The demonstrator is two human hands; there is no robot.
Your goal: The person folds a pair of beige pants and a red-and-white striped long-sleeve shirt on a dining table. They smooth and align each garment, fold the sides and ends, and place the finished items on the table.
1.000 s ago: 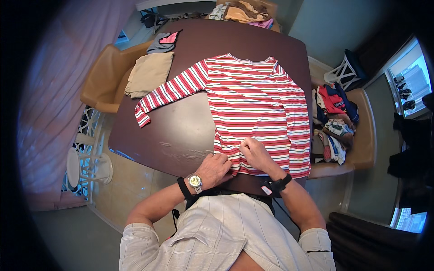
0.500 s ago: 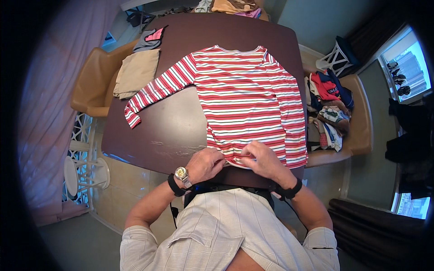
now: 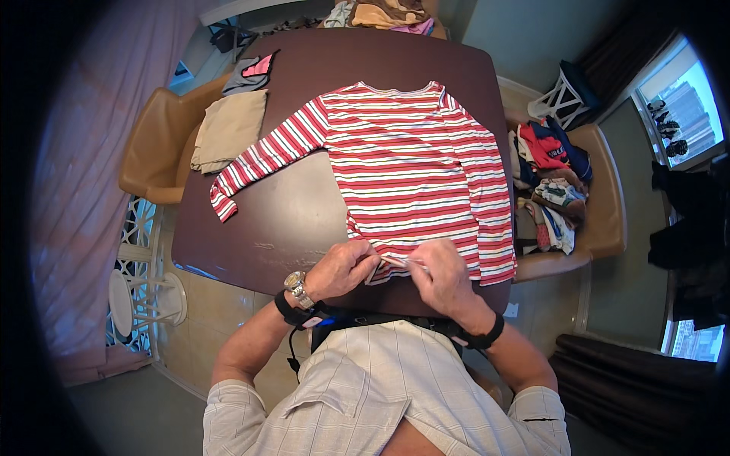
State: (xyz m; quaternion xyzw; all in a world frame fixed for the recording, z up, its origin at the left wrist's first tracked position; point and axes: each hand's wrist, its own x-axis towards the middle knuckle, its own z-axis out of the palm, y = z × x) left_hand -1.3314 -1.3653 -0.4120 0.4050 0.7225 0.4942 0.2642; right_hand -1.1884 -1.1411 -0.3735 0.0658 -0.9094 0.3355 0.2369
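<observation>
A red and white striped long-sleeved shirt [image 3: 403,167] lies spread on the dark brown table [image 3: 258,235], its neckline at the far end. One sleeve stretches out to the left and bends at the cuff; the other lies down along the shirt's right side. At the near hem, my left hand [image 3: 340,267] pinches the edge with its fingers closed. My right hand [image 3: 443,280] is closed on the same hem a little to the right, slightly smeared by motion. Between the two hands the hem is lifted and bunched.
A folded beige cloth [image 3: 230,131] and a grey and pink garment [image 3: 251,72] lie at the table's left edge. Brown chairs [image 3: 152,148] stand left and right; the right one holds piled clothes [image 3: 555,182]. More clothes [image 3: 388,14] lie beyond the far edge.
Both hands have raised the hem slightly, and its edge now shows stretched between them. My right hand has turned and closed more. The rest of the shirt lies the same.
</observation>
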